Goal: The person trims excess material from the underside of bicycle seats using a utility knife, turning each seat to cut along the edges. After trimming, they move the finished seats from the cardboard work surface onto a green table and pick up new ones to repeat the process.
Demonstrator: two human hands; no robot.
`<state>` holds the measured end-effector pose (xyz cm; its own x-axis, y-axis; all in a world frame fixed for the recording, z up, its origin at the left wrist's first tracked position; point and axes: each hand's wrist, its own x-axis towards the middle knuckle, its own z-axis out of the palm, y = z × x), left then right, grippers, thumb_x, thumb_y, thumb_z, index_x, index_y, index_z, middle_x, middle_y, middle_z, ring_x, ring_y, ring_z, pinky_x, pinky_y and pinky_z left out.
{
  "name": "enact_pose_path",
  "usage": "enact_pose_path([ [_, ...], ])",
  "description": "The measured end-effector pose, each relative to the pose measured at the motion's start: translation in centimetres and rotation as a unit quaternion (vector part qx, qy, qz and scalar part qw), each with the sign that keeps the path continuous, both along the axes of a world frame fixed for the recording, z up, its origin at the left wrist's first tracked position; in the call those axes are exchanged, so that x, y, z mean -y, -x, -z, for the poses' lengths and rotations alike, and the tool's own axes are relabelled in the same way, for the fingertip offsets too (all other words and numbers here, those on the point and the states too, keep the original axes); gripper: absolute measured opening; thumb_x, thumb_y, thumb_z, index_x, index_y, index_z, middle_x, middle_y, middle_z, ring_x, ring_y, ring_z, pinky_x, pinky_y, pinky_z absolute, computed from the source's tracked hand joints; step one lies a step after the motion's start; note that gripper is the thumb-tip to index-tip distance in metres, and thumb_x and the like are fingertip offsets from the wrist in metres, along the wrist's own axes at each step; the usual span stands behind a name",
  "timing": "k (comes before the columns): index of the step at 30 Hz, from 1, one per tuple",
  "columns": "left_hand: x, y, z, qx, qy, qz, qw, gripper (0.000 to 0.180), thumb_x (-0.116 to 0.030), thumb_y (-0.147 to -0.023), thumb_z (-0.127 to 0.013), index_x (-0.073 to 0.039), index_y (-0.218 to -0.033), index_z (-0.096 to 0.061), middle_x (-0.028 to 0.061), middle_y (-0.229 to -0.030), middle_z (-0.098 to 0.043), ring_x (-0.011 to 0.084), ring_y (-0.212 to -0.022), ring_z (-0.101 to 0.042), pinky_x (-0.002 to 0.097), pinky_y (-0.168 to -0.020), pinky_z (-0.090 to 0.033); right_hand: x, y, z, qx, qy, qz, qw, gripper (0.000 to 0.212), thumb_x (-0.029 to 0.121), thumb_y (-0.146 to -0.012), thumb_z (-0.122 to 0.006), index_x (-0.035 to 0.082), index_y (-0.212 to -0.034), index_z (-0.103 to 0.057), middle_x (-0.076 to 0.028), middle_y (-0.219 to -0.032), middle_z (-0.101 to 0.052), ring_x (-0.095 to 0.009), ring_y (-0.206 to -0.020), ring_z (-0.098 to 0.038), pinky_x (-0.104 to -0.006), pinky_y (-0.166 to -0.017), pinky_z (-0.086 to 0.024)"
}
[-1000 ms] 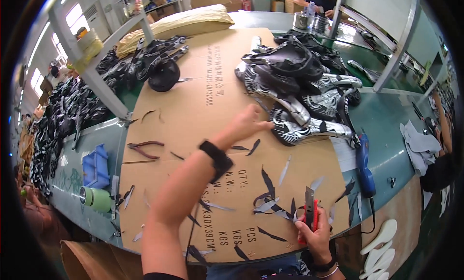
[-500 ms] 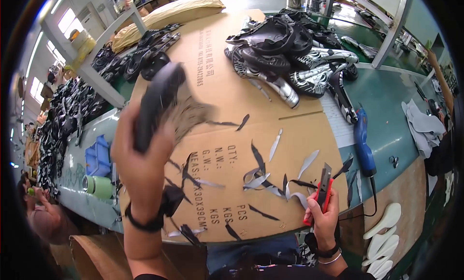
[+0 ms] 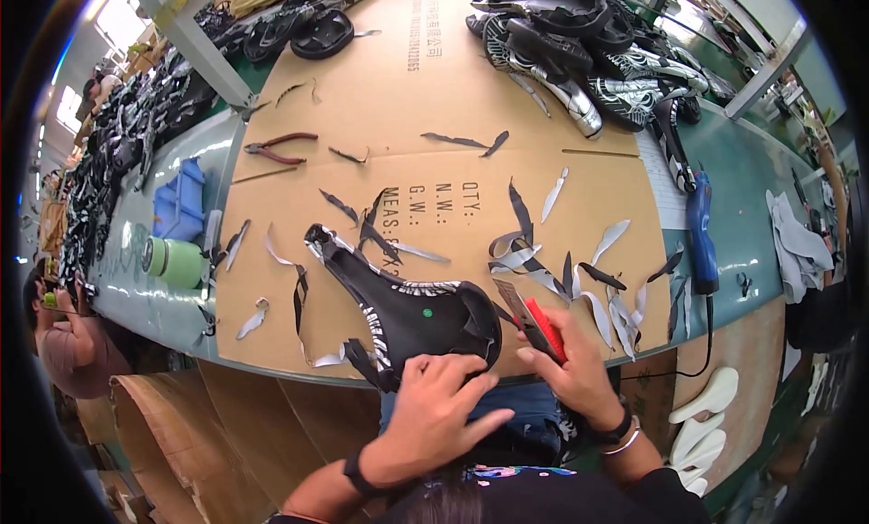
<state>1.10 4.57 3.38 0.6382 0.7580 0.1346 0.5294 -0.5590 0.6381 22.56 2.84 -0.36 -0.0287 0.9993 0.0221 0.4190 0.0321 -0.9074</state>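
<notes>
A black bicycle saddle cover (image 3: 421,316) with white patterning along its sides lies hollow side up at the cardboard's near edge. Its narrow end points to the far left, and a small green dot marks the inside. My left hand (image 3: 438,404) rests its fingertips on the near rim, fingers spread and thumb held away. In my right hand (image 3: 576,366) is a red utility knife (image 3: 546,329). Its blade is out and points up and left, just beside the cover's wide right end. A dark flap of material (image 3: 367,364) hangs at the cover's near left corner.
Black and grey trimmed strips (image 3: 520,243) litter the cardboard sheet (image 3: 344,99). Pliers (image 3: 282,149) lie at its left, near a blue bin (image 3: 180,201) and a green cup (image 3: 174,262). More covers (image 3: 579,53) are piled at the back right. A blue corded tool (image 3: 701,234) lies right.
My left hand has come down from the raised left, and the cover now lies at the near edge. The knife in my right hand has moved left toward it. The whole view has shifted.
</notes>
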Motion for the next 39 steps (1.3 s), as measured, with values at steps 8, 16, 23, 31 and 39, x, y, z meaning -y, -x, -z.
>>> enact_pose_path([
  [8, -8.6, 2.0, 1.0, -0.056, -0.067, -0.027, 0.996, 0.072, -0.044, -0.061, -0.083, -0.003, -0.114, -0.056, 0.0118, -0.108, -0.057, 0.0275, -0.108, -0.050, 0.0416, -0.096, -0.031, -2.9, -2.0, -3.9, 0.265, -0.130, -0.192, 0.936, 0.059, 0.011, -0.078, -0.073, 0.012, -0.133, -0.052, -0.008, -0.083, -0.065, -0.025, -0.065, -0.062, -0.0324, -0.054, -0.049],
  [16, -10.1, 2.0, 2.6, -0.059, -0.039, 0.023, 0.997, 0.063, -0.047, -0.059, -0.083, -0.005, -0.100, -0.060, 0.0075, -0.093, -0.058, 0.0242, -0.096, -0.053, 0.0377, -0.087, -0.032, -4.6, -2.1, -3.5, 0.413, -0.152, -0.255, 0.861, 0.061, 0.011, -0.080, -0.065, 0.021, -0.137, -0.050, -0.004, -0.070, -0.053, -0.021, -0.054, -0.054, -0.0338, -0.044, -0.042],
  [23, -9.8, 1.6, 2.3, -0.066, -0.020, 0.014, 0.998, 0.064, -0.046, -0.058, -0.084, -0.005, -0.101, -0.060, 0.0085, -0.091, -0.058, 0.0249, -0.095, -0.052, 0.0386, -0.087, -0.032, 2.5, 2.0, -0.3, 0.223, -0.031, -0.079, 0.971, 0.072, 0.012, -0.087, -0.062, 0.021, -0.149, -0.028, -0.013, -0.071, -0.051, -0.032, -0.049, -0.052, -0.0428, -0.042, -0.042],
  [31, -6.1, 1.6, 0.2, -0.122, -0.057, -0.056, 0.989, 0.058, -0.044, -0.061, -0.082, -0.005, -0.097, -0.058, 0.0082, -0.086, -0.052, 0.0252, -0.089, -0.049, 0.0397, -0.084, -0.032, 3.6, 0.6, -3.0, 0.207, -0.025, -0.084, 0.975, 0.075, 0.011, -0.083, -0.071, 0.015, -0.146, -0.031, -0.022, -0.097, -0.067, -0.039, -0.074, -0.067, -0.0412, -0.058, -0.054],
  [39, -2.8, 0.7, -0.5, -0.143, -0.078, -0.151, 0.975, 0.061, -0.041, -0.063, -0.081, -0.007, -0.107, -0.057, 0.0078, -0.090, -0.053, 0.0255, -0.089, -0.048, 0.0394, -0.081, -0.030, -3.8, 5.3, -2.5, 0.112, -0.187, -0.067, 0.974, 0.053, 0.005, -0.083, -0.069, 0.001, -0.129, -0.046, -0.019, -0.107, -0.066, -0.029, -0.083, -0.068, -0.0357, -0.067, -0.053],
])
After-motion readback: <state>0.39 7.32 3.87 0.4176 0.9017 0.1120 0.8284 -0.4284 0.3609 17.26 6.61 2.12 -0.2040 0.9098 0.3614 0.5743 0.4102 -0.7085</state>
